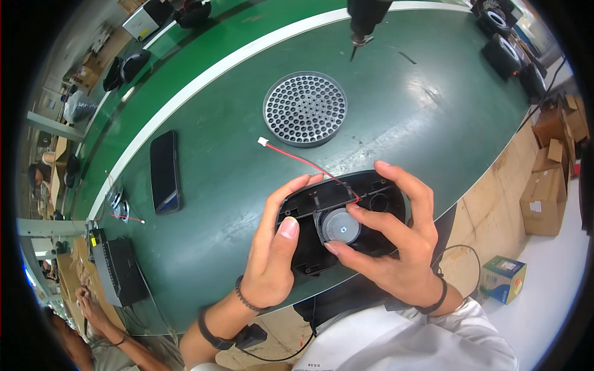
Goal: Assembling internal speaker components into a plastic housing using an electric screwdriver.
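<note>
A black plastic housing (305,252), open side up, lies in front of me at the table's near edge. My left hand (270,256) grips its left side, thumb on the inside and fingers around the far edge. Inside the housing sits a small round speaker (342,226) with a grey back. My right hand (405,247) pinches that speaker between thumb and index finger, while another finger reaches the housing's far right rim. From the speaker area a red and black wire (299,158) runs out over the rim to a white plug (263,141) on the table.
Beyond the housing stands a round tray (305,108) full of small holes. An electric screwdriver (365,25) hangs above the table. To the left lie a phone (164,173), loose speakers (119,201) and a black box (117,269). A co-worker's hand (90,306) shows at lower left.
</note>
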Tool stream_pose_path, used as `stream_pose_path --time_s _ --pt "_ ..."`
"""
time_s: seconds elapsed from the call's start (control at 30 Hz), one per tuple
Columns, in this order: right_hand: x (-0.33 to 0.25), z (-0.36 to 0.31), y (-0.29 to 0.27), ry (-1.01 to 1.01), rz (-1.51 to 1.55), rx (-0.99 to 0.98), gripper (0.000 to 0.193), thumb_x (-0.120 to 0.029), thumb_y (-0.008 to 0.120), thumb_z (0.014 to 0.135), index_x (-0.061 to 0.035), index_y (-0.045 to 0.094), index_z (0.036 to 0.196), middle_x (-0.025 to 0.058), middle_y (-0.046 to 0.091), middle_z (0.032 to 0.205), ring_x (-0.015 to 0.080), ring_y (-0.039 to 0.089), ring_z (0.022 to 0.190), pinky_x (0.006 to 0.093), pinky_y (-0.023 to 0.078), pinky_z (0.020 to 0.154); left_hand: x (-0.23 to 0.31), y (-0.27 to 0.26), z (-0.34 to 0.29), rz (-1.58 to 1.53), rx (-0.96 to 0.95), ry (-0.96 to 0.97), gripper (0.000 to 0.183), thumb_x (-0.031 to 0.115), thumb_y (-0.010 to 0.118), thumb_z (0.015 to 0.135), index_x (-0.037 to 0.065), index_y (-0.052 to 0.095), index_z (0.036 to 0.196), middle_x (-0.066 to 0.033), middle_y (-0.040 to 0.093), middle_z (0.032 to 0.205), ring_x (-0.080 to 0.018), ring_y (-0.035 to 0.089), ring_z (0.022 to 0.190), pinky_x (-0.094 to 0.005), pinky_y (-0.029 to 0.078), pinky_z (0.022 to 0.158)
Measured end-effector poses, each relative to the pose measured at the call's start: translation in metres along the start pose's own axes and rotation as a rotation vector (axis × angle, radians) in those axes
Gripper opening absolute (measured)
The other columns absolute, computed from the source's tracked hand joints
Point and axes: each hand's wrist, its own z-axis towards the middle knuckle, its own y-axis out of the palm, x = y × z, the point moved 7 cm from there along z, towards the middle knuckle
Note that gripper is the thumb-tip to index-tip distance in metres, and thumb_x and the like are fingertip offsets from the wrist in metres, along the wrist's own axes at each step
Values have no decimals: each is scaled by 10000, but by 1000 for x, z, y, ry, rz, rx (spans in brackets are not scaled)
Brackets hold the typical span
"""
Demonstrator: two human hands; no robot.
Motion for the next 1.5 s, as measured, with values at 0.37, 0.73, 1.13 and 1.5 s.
stream_pose_path --time_s 0.37,0.73,1.13,1.5 --pt "0 0 0 9 -18 12 434 -140 922 612 -67 754 1005 200 526 1443 386 522 1237 464 458 1001 10 5 -4 203 194 -105 619 15 742 869 -19 447 1412 -100 630 1233 -149 594 1132 -312 478 1000" --pt "-16 21 -33 -35 -17 -212 491 -228 919 656 -82 753 1095 208 575 1372 374 573 1189 440 479 995 23 -3 16 210 95 -140 563 55 794 848 -9 494 1320 -104 629 1199 -159 602 1095 -317 480 982" --pt "-26 44 -39 -126 47 -6 358 -142 908 650 -87 742 962 139 604 1209 316 581 1066 414 458 912 27 -25 21 244 -20 -219 539 67 803 849 -11 486 1278 -94 629 1146 -147 587 1091 -312 483 969" --pt "-24 30 2 -62 -86 -178 405 -191 935 613 -93 769 970 135 566 1295 335 507 1148 436 420 917 30 -22 11 323 78 -89 495 79 791 859 2 514 1263 -94 614 1164 -169 560 1134 -331 443 1017"
